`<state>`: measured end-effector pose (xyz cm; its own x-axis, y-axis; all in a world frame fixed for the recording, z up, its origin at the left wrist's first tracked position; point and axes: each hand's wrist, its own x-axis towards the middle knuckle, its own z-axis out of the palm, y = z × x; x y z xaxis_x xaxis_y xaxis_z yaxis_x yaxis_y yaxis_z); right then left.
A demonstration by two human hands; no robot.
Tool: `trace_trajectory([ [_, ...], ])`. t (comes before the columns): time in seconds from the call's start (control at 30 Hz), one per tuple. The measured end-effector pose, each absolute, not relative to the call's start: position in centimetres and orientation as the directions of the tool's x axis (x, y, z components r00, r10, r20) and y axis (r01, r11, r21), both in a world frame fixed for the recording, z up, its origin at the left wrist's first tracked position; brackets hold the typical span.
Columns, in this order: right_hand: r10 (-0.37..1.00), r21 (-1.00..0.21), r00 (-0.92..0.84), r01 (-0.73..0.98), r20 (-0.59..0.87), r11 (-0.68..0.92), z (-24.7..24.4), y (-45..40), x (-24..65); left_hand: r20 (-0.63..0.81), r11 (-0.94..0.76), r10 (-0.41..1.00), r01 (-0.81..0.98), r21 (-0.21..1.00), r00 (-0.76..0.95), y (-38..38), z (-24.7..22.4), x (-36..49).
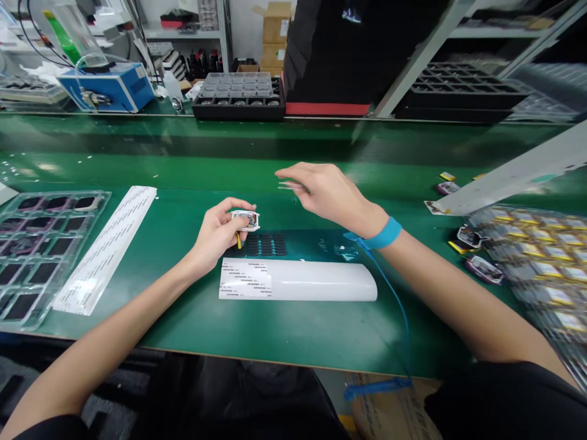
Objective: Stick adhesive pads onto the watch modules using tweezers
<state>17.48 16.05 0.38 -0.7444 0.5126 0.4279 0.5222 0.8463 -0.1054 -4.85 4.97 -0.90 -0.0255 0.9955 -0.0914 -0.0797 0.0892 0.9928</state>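
Note:
Between the thumb and fingers of my left hand (222,229) is a small white device housing (246,220) with electronics showing inside. A yellow strip (239,241) hangs below it. Up and to the right, my right hand (328,189) is closed on a pair of tweezers (291,185), whose thin tips point left. A teal sheet (312,244) with rows of small black pieces (266,244) lies under and beside my left hand. In front of it is a white adhesive sheet (298,281) with a printed left part. A blue band (387,233) circles my right wrist.
At left are a clear tray (103,201) of dark-screened units and a printed white strip (107,250). On the right, loose housings (483,269) lie beside many yellow-edged parts (541,238) and a slanted white post (513,165). A blue machine (107,88) stands at the back.

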Motion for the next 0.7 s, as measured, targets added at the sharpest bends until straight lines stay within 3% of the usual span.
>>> trace_trajectory([
  [0.13, 0.317, 0.022, -0.852, 0.359, 0.416, 0.933, 1.2, 13.4, 16.4, -0.063, 0.065, 0.998, -0.075, 0.995, 0.031, 4.8, -1.2, -4.9],
  [0.37, 0.285, 0.291, -0.903, 0.38, 0.321, 0.878, 1.4, 11.8, 16.0, -0.052, 0.058, 0.994, -0.053, 0.997, 0.096, 4.7, -1.5, -4.6],
  [0.7, 0.313, 0.297, -0.918, 0.378, 0.244, 0.877, 1.0, 11.1, 15.7, 0.026, -0.025, 0.998, -0.01, 1.0, 0.065, 4.8, -2.0, -4.4],
])
